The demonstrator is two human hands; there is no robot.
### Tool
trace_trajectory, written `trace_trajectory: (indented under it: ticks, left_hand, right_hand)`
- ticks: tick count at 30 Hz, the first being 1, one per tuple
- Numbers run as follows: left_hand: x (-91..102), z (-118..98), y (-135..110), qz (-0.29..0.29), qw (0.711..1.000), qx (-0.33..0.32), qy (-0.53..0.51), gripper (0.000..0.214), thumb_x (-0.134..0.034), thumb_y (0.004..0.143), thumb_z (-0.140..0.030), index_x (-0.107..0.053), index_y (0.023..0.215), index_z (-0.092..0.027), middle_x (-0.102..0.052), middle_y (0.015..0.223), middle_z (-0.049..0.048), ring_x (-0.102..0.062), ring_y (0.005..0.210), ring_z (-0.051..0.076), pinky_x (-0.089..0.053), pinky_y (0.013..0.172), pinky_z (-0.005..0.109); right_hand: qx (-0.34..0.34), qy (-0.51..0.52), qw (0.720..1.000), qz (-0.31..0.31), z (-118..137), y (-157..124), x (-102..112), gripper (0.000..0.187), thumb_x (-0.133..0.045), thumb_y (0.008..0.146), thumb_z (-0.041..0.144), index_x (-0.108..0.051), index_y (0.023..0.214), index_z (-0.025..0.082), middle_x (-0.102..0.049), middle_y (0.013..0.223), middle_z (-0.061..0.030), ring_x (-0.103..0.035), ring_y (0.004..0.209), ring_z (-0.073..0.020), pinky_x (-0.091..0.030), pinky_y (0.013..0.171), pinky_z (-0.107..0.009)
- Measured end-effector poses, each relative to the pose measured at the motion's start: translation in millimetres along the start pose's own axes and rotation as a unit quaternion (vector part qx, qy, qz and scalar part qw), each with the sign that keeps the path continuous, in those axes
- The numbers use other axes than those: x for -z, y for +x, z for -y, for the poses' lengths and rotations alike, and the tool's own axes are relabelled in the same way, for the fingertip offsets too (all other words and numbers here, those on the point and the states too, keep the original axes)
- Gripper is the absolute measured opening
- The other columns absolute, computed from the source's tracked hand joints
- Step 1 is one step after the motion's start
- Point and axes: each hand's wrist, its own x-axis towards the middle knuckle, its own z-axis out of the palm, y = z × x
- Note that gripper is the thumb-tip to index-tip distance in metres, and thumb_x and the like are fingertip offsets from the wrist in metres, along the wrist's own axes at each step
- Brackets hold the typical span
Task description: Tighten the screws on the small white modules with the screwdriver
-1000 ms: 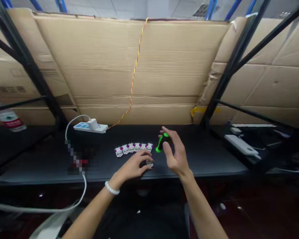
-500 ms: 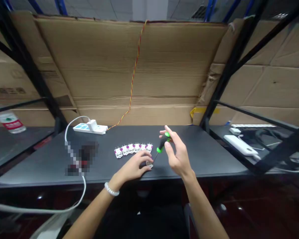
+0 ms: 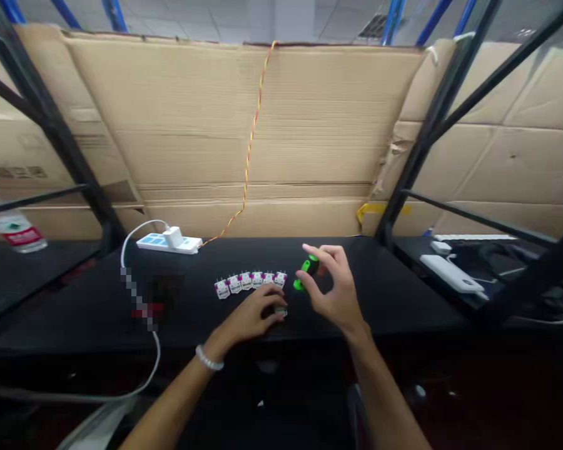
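Observation:
My left hand (image 3: 256,311) rests on the dark table with its fingers closed around a small white part (image 3: 281,310), which they mostly cover. To its right, my right hand (image 3: 332,284) grips a screwdriver (image 3: 307,271) by its green and black handle. The screwdriver's shaft is hard to make out against the dark tabletop. Just beyond my left hand, several similar small white and purple parts (image 3: 234,284) lie side by side in a curved row, the rightmost ones near my left fingers.
A white power strip (image 3: 169,242) with a plug and white cable stands at the back left. A pixelated dark and red thing (image 3: 152,306) lies at left. Cardboard (image 3: 192,125) walls the back, with black frame posts (image 3: 415,153) at both sides. A white device (image 3: 450,273) lies right.
My right hand has turned the screwdriver handle and its fingers have shifted on it. The handle now sits slightly lower. My left hand stays nearly in place.

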Motion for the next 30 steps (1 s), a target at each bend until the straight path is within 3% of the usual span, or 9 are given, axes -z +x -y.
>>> trace_trajectory:
  ticks: [2, 6, 11, 17, 22, 24, 28, 30]
  left_hand:
    - [-0.2, 0.5, -0.1, -0.002, 1.0, -0.001, 0.0, 0.014, -0.075, 0.099, -0.024, -0.077, 0.113, -0.022, -0.066, 0.132, 0.0101, -0.063, 0.128, 0.028, -0.051, 0.117, 0.045]
    - [-0.3, 0.6, -0.2, 0.0, 1.0, 0.004, 0.004, 0.015, -0.076, 0.098, -0.023, -0.077, 0.113, -0.023, -0.065, 0.135, 0.0099, -0.063, 0.13, 0.029, -0.05, 0.119, 0.046]
    - [0.3, -1.6, 0.3, -0.001, 1.0, 0.002, 0.0, 0.012, -0.075, 0.099, -0.023, -0.077, 0.111, -0.023, -0.066, 0.132, 0.0095, -0.063, 0.128, 0.028, -0.051, 0.117, 0.045]
    - [0.1, -1.3, 0.8, 0.0, 1.0, 0.004, 0.0, 0.014, -0.076, 0.098, -0.021, -0.077, 0.112, -0.022, -0.065, 0.133, 0.0098, -0.063, 0.128, 0.028, -0.051, 0.118, 0.046]
    - [-0.5, -0.5, 0.5, -0.003, 1.0, 0.006, -0.005, 0.015, -0.076, 0.098, -0.022, -0.077, 0.113, -0.023, -0.065, 0.134, 0.0102, -0.063, 0.13, 0.029, -0.05, 0.119, 0.047]
    - [-0.5, -0.8, 0.5, -0.003, 1.0, 0.004, -0.004, 0.015, -0.076, 0.098, -0.022, -0.077, 0.113, -0.023, -0.066, 0.134, 0.0102, -0.063, 0.13, 0.029, -0.05, 0.12, 0.047]
    - [-0.2, -1.1, 0.3, -0.001, 1.0, 0.005, 0.001, 0.015, -0.076, 0.098, -0.023, -0.077, 0.113, -0.023, -0.066, 0.133, 0.0099, -0.063, 0.129, 0.028, -0.051, 0.118, 0.046]
    - [-0.1, -1.0, 0.2, -0.001, 1.0, 0.005, 0.003, 0.014, -0.076, 0.098, -0.024, -0.077, 0.113, -0.023, -0.065, 0.134, 0.0097, -0.063, 0.13, 0.029, -0.05, 0.118, 0.046]
  right_hand:
    - [0.009, 0.012, 1.0, 0.008, 2.1, 1.0, 1.0, 0.044, -0.068, 0.1, 0.024, -0.068, 0.144, 0.029, -0.066, 0.118, -0.0088, -0.07, 0.099, -0.0224, -0.064, 0.087, -0.039]
    - [0.016, 0.07, 0.996, 0.056, 3.6, 1.4, 1.2, 0.053, -0.055, 0.105, 0.018, -0.055, 0.157, 0.032, -0.068, 0.137, -0.0105, -0.069, 0.123, -0.0257, -0.059, 0.106, -0.046]
    - [-0.008, 0.077, 0.997, 0.029, 0.9, -1.4, -7.5, 0.049, -0.075, 0.097, 0.028, -0.067, 0.145, 0.034, -0.067, 0.127, -0.008, -0.069, 0.106, -0.0229, -0.063, 0.091, -0.039]
    - [-0.012, 0.182, 0.98, 0.082, 0.4, -4.0, -9.6, 0.053, -0.054, 0.108, 0.022, -0.052, 0.159, 0.034, -0.065, 0.147, -0.0112, -0.068, 0.132, -0.027, -0.056, 0.114, -0.049]
    - [0.003, 0.101, 0.995, -0.006, 0.1, -4.3, -14.2, 0.049, -0.079, 0.094, 0.026, -0.069, 0.142, 0.033, -0.064, 0.128, -0.0093, -0.069, 0.115, -0.0259, -0.063, 0.098, -0.043]
    - [0.006, 0.105, 0.994, -0.019, -2.0, -5.2, -17.2, 0.044, -0.076, 0.097, 0.026, -0.07, 0.141, 0.033, -0.064, 0.125, -0.0091, -0.07, 0.113, -0.0251, -0.063, 0.099, -0.043]
    - [0.003, 0.154, 0.988, 0.029, -3.8, -6.5, -19.1, 0.053, -0.053, 0.108, 0.022, -0.051, 0.16, 0.033, -0.065, 0.146, -0.0121, -0.068, 0.132, -0.0277, -0.058, 0.114, -0.051]
    - [0.002, 0.137, 0.99, 0.028, -2.8, -5.9, -18.3, 0.054, -0.058, 0.106, 0.025, -0.052, 0.159, 0.032, -0.064, 0.147, -0.0128, -0.068, 0.132, -0.0291, -0.059, 0.111, -0.051]
